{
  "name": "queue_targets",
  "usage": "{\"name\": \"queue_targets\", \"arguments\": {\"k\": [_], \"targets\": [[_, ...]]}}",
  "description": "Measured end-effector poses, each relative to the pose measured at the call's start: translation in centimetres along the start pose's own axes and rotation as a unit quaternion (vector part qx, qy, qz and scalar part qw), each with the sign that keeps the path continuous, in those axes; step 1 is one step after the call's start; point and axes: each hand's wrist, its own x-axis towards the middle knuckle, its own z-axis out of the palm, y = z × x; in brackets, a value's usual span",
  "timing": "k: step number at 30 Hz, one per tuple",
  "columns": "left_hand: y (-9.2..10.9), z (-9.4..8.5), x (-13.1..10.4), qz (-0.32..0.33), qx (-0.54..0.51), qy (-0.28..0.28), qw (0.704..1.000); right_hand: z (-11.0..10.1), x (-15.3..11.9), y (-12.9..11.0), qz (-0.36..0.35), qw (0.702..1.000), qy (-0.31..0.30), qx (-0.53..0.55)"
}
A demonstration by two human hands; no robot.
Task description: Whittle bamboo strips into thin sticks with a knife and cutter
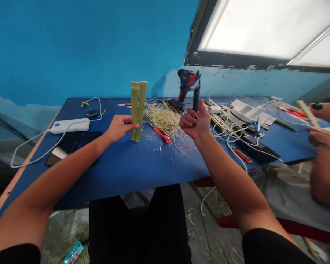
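At the near side of the worktop (143, 168), its bare blue surface carries little debris, though toward the right an orange cutter (241, 154) lies among loose white cable (231, 141); a sleeve or forearm catching that cable could drag things along with it. A little farther in, left of the middle, two bamboo strips (135, 110) stand upright side by side, their feet on the worktop and a slim gap between their tops. Whether they join at the base I cannot tell. The left hand (121, 127) pinches them low down, thumb across the front; such a narrow footing could let them tip or splay if the grip loosened, and the fingers would be exposed if an edge slipped down the bamboo. Just right of the strips lies a red cutter (162, 135), near enough to be knocked, or to nick a hand feeling about there. Well apart from the left hand, the right hand (195, 119) is raised, closed around a dark tool (196, 99) held upright; a poorly aimed swing could glance off the strips. Farther back, the heap of shavings (165, 118) could hide small sharp pieces, and the drill (184, 86) standing behind could be bumped over
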Motion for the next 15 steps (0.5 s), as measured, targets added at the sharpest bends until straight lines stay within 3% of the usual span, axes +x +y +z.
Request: {"name": "queue_targets", "arguments": {"k": [5, 11, 15], "targets": [[0.2, 0.0, -0.1, -0.002, 0.005, 0.005, 1.000, 1.1, 0.1, 0.7, -0.065, 0.996, 0.034, 0.044], [0.3, 0.0, -0.1, -0.010, -0.004, 0.014, 1.000, 0.5, 0.8, 0.8, -0.032, 0.995, -0.009, 0.099], [0.4, 0.2, -0.1, -0.018, -0.029, 0.012, 0.999, -0.1, 1.3, 0.7, 0.025, 0.999, 0.024, -0.005]]}}
